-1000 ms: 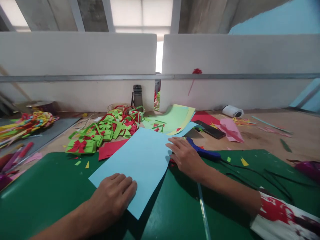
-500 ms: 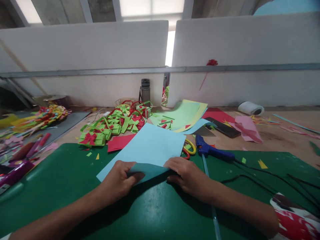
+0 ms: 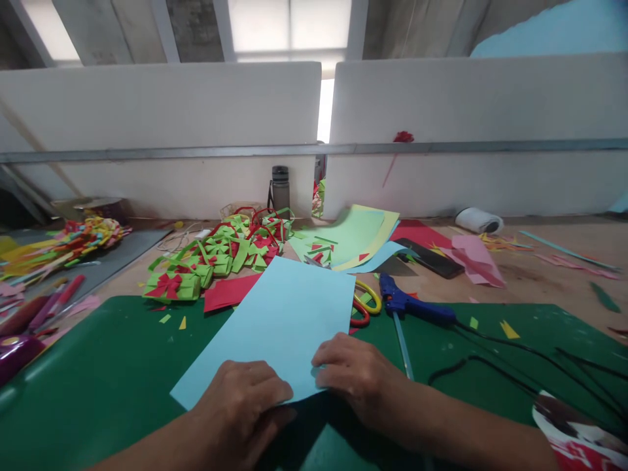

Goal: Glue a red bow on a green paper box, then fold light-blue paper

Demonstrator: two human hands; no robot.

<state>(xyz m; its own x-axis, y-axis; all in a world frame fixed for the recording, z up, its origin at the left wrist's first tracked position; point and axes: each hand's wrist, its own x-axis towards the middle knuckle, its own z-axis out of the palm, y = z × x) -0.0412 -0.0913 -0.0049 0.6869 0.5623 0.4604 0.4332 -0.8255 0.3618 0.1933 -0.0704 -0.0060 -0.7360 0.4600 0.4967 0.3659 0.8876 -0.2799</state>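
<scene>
Because entries run left to right, bearings are taken from the blue sheet (image 3: 282, 320), twelve o'clock pointing away from me.

Pens (image 3: 69, 294): nine o'clock, well apart.
Bundle of coloured strips (image 3: 98, 232): between nine and ten, lying far back.
Pile of green and red paper pieces (image 3: 223, 254): between ten and eleven, on the surface.
Left grip (image 3: 248, 396): seven o'clock, pinching the near edge, fingers above, thumb below.
Blue sheet, one: at the centre, directly before me, partly over the green mat (image 3: 112, 366).
Right grip (image 3: 360, 376): between four and five, fingertips on the near right corner; whether it pinches I cannot tell.
Scissors (image 3: 377, 301): between two and three, handles beside the right edge.
Glue gun (image 3: 422, 309): three o'clock.
Phone (image 3: 436, 260): two o'clock.
Cord (image 3: 485, 335): three o'clock, near my right forearm.

Hazards, in my judgement: uneven pull between grips could crease the sheet; the scissors could snag its edge; a forearm catching the cord could drag the glue gun against the paper, marking it if hot.
</scene>
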